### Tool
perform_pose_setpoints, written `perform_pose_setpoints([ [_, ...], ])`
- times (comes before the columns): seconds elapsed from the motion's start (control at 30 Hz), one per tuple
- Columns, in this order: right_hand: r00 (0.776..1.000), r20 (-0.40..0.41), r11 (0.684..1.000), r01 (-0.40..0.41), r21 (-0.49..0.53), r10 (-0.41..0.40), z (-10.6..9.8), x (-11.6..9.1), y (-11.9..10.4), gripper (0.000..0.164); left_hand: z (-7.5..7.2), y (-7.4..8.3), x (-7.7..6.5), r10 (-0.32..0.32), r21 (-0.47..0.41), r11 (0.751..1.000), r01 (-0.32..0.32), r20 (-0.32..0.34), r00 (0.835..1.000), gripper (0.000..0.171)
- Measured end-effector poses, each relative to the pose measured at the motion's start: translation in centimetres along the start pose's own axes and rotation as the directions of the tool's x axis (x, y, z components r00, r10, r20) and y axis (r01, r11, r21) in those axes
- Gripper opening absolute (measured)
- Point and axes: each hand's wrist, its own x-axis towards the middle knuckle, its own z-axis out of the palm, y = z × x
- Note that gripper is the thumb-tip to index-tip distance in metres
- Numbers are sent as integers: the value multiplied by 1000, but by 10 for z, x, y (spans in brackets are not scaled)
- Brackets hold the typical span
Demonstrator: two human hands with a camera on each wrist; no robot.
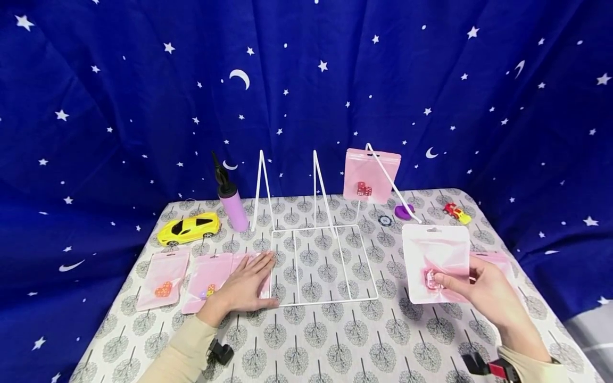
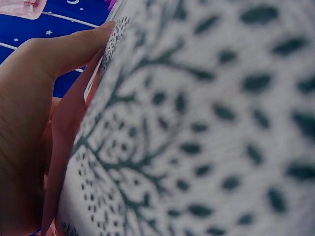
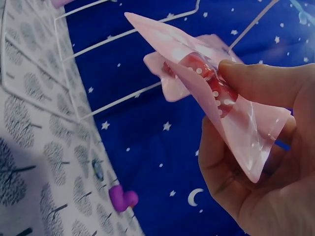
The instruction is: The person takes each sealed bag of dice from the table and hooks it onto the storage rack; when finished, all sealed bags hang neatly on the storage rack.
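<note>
My right hand (image 1: 488, 290) pinches a pink zip bag (image 1: 436, 244) between thumb and fingers, raised over the table's right side. Red dice with white dots (image 3: 224, 98) show inside it in the right wrist view. With fingers spread, my left hand (image 1: 246, 282) rests on another pink bag (image 1: 241, 260), beside the left edge of a white wire rack (image 1: 325, 302). That bag's contents are hidden. From the rack's right prong hangs a pink bag with red dice (image 1: 364, 189).
Left of my left hand lie a pink bag with orange dice (image 1: 163, 289) and one with mixed dice (image 1: 210, 290). Behind stand a yellow toy car (image 1: 189, 229) and a purple pump (image 1: 234, 210). Another pink bag (image 1: 503, 260) lies partly behind my right hand. A small toy car (image 1: 457, 213) is back right.
</note>
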Motion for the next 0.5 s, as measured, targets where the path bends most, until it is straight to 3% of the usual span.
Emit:
perform_pose_setpoints([
  [0.23, 997, -27, 995, 76, 61, -75, 2, -9, -15, 30, -1, 0, 0, 2, 2, 1000, -2, 3, 1000, 112],
  [0.5, 995, -29, 990, 102, 95, -99, 2, -16, -27, 24, -2, 0, 0, 3, -9, 1000, -3, -5, 1000, 112],
])
